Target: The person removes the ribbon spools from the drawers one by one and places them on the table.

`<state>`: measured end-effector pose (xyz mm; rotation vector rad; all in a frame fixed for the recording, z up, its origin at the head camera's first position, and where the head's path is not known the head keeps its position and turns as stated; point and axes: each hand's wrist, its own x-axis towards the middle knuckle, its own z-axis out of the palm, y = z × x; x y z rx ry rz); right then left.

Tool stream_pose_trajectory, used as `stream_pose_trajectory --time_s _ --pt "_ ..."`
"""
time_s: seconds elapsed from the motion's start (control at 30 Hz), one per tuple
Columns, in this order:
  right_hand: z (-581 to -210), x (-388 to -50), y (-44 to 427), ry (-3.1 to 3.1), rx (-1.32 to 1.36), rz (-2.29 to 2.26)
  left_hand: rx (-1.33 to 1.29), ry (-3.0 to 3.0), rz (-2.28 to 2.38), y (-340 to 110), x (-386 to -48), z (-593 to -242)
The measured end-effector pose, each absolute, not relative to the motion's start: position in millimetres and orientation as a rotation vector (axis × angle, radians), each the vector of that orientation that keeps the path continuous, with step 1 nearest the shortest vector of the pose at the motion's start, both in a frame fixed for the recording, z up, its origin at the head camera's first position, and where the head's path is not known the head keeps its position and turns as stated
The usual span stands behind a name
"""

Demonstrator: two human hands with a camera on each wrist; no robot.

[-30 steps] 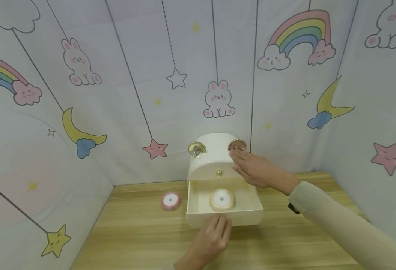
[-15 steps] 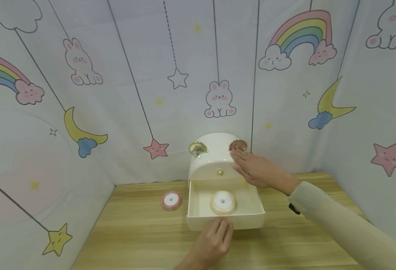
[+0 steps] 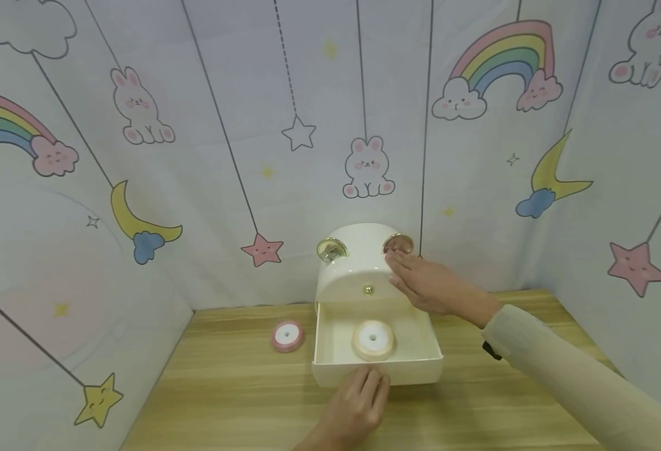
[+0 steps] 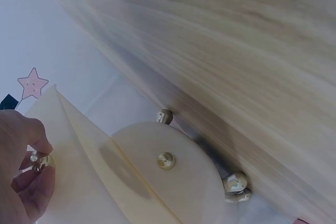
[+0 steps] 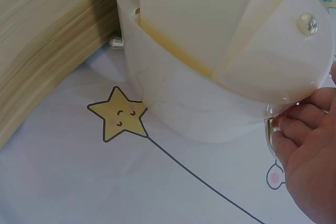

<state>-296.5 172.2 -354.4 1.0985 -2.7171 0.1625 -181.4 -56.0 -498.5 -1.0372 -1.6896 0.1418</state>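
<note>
A cream, round-topped storage box with gold ear-like trims stands against the back wall, its lower drawer pulled out. Inside the drawer lies a spool of cream ribbon. My left hand is at the drawer front; in the left wrist view its thumb and fingers pinch a small gold knob. With fingers extended, my right hand rests on the box's upper right side beside the gold ear. The right wrist view shows those fingertips touching the ear's edge.
A spool of pink ribbon lies on the wooden table, left of the box. A second gold knob sits on the closed upper front. Behind hangs a white cloth printed with rabbits, stars and rainbows.
The drawer has come out a little further toward me, with my left hand on its knob and the cream spool inside. My right hand has stayed on the box.
</note>
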Motion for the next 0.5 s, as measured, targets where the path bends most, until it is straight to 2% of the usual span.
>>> stream_pose_trajectory --time_s 0.5 --pt "-359.0 -299.2 174.0 -2.676 1.097 0.181 -0.994 -1.746 0.166 -56.5 -178.2 -502.9"
